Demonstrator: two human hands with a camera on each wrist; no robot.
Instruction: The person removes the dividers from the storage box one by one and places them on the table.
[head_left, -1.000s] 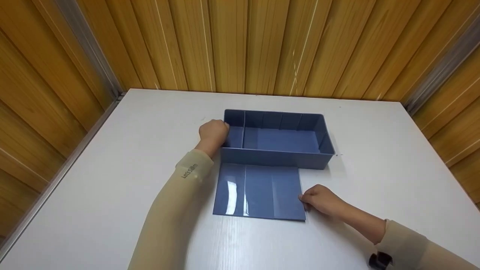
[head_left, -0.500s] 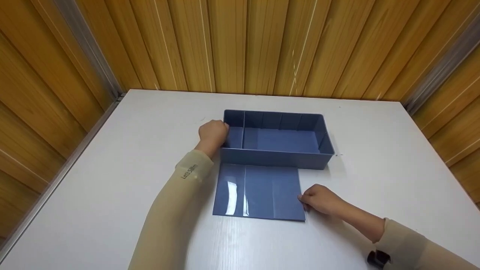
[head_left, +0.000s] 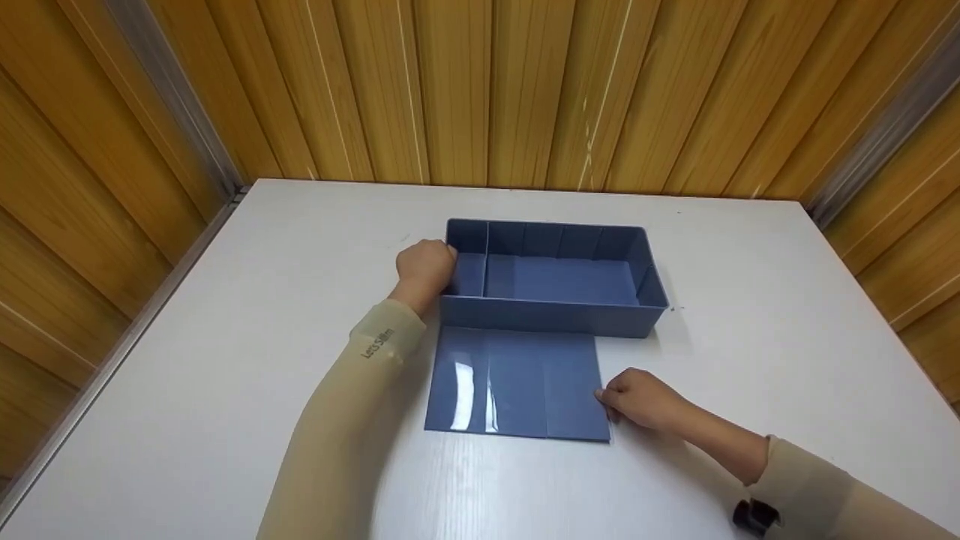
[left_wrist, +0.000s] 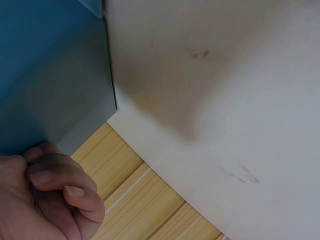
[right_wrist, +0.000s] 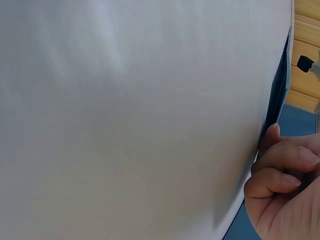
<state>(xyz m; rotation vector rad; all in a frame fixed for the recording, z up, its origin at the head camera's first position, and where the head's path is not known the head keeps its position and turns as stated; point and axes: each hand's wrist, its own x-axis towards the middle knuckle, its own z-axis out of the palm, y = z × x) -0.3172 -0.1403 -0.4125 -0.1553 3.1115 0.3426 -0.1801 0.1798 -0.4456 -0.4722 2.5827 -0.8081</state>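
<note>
Compartments [head_left: 566,279], one narrow at the left and one wide at the right, are formed by a thin upright divider [head_left: 487,259] inside the rectangular, topless blue plastic box [head_left: 555,319], which is set on the white tabletop [head_left: 315,247]. Its left end wall is clasped in the grip of the left hand [head_left: 424,262], fingers curled. Before the box's near wall, a flat, glossy blue rectangular panel [head_left: 517,386] is laid; its right edge is pinched by the thumb and bent fingers of the right hand [head_left: 637,397].
</note>
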